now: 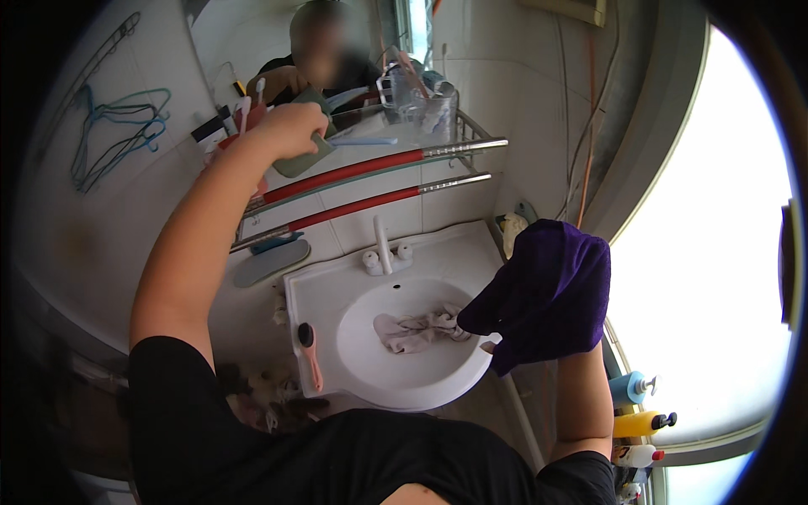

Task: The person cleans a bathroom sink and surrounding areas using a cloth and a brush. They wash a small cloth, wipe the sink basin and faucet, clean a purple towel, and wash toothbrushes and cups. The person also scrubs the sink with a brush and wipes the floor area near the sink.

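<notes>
"Fingers on the left hand (293, 129) are gripping a grey-green flat thing (301, 162); they're curling snugly round it, and I'm seeing no open gap."

"Where's it sitting, exactly?"

"It's hanging up by the red rail (353, 171), in front of the mirror. Part of it is hiding behind the hand, so I'm not managing to tell what it is."

"That high grip is bothering me. Should the fingers be relaxing, it could be tumbling past the rail, perhaps onto the pink-handled brush (311, 358) that's lying on the basin's left side."

"And look, a pale blue strip (364, 141) is jutting out just right of the fingers. A careless turn of the wrist could be sweeping it off, or knocking the clear cup (436, 118) farther along."

"What about the basin (362, 383)?"

"A crumpled greyish cloth (417, 330) is lying in the bowl; it could be blocking the drain if water's running."

"And the right hand?"

"A purple cloth (547, 290) is draping over it, hanging beside the basin's right rim. It's hiding those fingers, so I'm not able to say whether they're spreading or clenching. A loose corner could be dipping into the bowl if the arm's sinking."
</notes>
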### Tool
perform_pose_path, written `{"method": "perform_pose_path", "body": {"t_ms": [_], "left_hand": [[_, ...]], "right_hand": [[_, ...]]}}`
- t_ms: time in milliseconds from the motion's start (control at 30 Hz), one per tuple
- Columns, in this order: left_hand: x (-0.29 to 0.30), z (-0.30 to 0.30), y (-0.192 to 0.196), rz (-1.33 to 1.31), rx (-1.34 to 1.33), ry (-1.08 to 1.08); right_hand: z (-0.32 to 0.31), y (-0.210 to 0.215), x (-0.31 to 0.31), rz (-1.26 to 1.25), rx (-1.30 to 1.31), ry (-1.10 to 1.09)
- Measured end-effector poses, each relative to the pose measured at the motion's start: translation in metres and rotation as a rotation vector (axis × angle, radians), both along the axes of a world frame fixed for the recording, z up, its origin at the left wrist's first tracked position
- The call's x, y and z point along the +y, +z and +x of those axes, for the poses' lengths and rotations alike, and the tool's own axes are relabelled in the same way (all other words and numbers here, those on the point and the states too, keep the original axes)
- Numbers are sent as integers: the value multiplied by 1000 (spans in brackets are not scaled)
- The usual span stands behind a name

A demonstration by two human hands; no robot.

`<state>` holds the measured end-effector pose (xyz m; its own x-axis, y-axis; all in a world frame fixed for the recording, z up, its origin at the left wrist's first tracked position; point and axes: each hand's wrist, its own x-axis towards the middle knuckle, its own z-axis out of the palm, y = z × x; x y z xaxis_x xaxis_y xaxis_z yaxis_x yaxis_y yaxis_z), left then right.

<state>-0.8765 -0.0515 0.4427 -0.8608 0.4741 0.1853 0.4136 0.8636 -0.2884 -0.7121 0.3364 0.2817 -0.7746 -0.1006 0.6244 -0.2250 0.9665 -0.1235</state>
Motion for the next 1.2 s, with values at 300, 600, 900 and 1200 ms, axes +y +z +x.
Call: {"method": "perform_pose_path", "body": {"t_ms": [300,600,900,1200], "left_hand": [[-49,12,-5,618,-85,137],[4,70,-15,443,567,156],[106,-25,-49,1254,-171,61],[102,-41,-45,1566,-484,-148]], "right_hand": [[-1,58,-55,99,-441,1],[4,47,-38,174,-445,3],[3,34,-18,-4,47,231],[-9,22,7,-87,175,230]]}}
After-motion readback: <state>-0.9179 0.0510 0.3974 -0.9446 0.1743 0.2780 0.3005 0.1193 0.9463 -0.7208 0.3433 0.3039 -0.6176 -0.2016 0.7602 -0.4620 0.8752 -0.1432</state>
